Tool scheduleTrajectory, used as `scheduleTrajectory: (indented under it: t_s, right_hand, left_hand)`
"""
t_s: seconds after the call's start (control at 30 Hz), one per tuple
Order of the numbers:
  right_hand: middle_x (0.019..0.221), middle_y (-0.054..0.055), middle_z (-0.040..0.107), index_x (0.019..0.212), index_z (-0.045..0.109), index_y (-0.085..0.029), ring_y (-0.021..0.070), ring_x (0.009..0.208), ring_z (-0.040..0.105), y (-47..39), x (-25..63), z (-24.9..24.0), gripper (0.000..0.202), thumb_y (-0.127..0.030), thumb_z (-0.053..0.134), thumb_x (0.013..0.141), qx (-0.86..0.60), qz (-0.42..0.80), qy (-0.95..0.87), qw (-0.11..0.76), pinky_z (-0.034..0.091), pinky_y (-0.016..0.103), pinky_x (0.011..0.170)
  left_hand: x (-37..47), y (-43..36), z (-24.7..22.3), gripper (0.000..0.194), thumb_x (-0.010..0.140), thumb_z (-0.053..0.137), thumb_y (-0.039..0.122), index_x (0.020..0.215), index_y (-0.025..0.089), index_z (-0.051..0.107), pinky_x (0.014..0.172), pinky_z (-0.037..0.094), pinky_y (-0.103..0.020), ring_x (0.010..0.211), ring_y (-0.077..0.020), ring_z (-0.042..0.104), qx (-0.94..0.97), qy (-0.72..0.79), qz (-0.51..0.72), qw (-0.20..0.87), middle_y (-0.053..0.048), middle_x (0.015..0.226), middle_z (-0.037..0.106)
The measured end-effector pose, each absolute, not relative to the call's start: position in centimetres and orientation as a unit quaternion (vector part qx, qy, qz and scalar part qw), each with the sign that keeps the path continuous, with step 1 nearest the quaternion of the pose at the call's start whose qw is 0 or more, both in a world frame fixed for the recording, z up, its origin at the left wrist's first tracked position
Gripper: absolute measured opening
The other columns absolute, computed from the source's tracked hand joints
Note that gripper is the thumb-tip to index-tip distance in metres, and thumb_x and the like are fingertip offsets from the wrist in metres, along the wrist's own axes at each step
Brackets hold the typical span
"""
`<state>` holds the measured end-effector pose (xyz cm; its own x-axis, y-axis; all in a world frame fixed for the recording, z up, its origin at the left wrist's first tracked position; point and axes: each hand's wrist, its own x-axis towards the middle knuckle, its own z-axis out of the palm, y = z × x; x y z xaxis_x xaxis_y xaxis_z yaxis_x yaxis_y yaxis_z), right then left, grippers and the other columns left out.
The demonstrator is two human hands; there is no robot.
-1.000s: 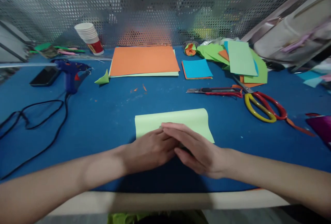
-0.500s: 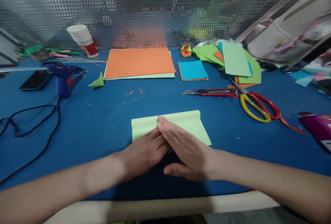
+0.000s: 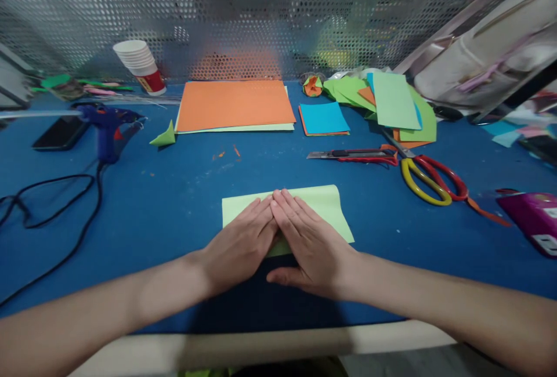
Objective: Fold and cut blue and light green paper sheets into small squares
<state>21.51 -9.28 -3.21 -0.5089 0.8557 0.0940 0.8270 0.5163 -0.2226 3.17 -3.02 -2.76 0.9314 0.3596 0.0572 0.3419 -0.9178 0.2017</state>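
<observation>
A folded sheet of light green paper [image 3: 326, 209] lies on the blue table [image 3: 174, 203] near the front edge, its fold along the far side. My left hand [image 3: 239, 246] rests flat on the paper's middle, fingers together and pointing away. Beside it my right hand [image 3: 311, 249] also presses flat on the paper, its fingertips touching those of the left near the far fold. Neither hand grips anything. The paper's near edge is hidden under both hands.
Orange sheets [image 3: 235, 104], a blue square [image 3: 324, 117] and a heap of green paper [image 3: 391, 104] lie at the back. A utility knife [image 3: 352, 155] and scissors [image 3: 430, 177] sit right, a glue gun [image 3: 107, 127] with cable, phone [image 3: 61, 132] and paper cups [image 3: 139, 64] left.
Both hands slid forward over the paper toward its far fold. The right hand no longer overlaps the left; they now lie side by side.
</observation>
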Motion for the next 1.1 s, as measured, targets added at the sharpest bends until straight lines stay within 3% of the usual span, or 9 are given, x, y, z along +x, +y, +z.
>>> scheduleTrajectory:
  t_s: [0.3,0.53,0.73,1.1]
  right_hand:
    - [0.157,0.028,0.023,0.149,0.025,0.008,0.0370,0.148,0.019,-9.5,21.1,-3.7,0.111,-0.082,0.030,0.084,-0.489,0.020,-0.868,0.086,0.023,0.050,0.121]
    - [0.158,0.026,0.024,0.150,0.027,0.005,0.0363,0.148,0.019,-9.5,21.2,-3.4,0.108,-0.080,0.035,0.084,-0.504,0.040,-0.860,0.074,0.022,0.052,0.121]
    - [0.158,0.025,0.026,0.150,0.027,0.004,0.0366,0.148,0.019,-9.4,21.5,-3.2,0.108,-0.081,0.037,0.083,-0.517,0.051,-0.852,0.065,0.024,0.053,0.120]
    - [0.155,0.030,0.028,0.146,0.034,0.006,0.0382,0.147,0.020,-9.1,22.4,-3.0,0.104,-0.075,0.048,0.083,-0.535,0.079,-0.837,0.085,0.026,0.057,0.118]
  left_hand:
    - [2.9,-2.7,-3.7,0.051,0.104,0.027,0.032,0.142,0.001,0.039,0.116,0.035,-0.045,0.145,-0.0305,0.032,0.975,0.207,0.080,-0.025,-0.024,0.151,0.040]
    - [3.0,-2.8,-3.3,0.058,0.104,0.019,0.038,0.143,-0.001,0.039,0.114,0.036,-0.049,0.143,-0.0328,0.035,0.976,0.206,0.069,-0.032,-0.025,0.152,0.037]
    - [3.2,-2.9,-2.9,0.058,0.103,0.027,0.039,0.144,0.001,0.037,0.118,0.031,-0.044,0.144,-0.0313,0.034,0.974,0.218,0.055,-0.037,-0.021,0.153,0.038]
    - [2.9,-2.7,-3.0,0.061,0.101,0.030,0.044,0.146,0.002,0.036,0.117,0.033,-0.047,0.144,-0.0331,0.033,0.971,0.233,0.048,-0.023,-0.022,0.154,0.037]
